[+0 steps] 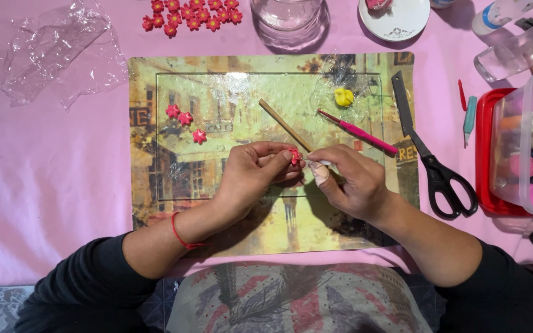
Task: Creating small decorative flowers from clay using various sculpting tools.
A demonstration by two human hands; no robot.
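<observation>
- Fingers of the left hand [251,172] were pinched together on a small red flower [293,155], held just above the mat [155,203] near its middle.
- Fingers of the right hand [350,182] were closed on a thin tool whose pale tip [326,163] met the flower; what kind of tool could not be told.
- Flower looked light, soft and easily squashed; a gentle hold by its edges or back seemed safest, sparing the petals.
- Stick [285,125] lay just beyond the hands, a pink-handled tool [359,132] to its right.
- Three more flowers [185,122] lay on the mat's left part, a yellow lump [343,97] on clear film at top right.
- Scissors [433,160] lay at the mat's right edge, a red tray [481,154] with a clear box beyond.
- Further flowers [191,13] clustered on the pink desk [50,185], near crumpled film [57,52].
</observation>
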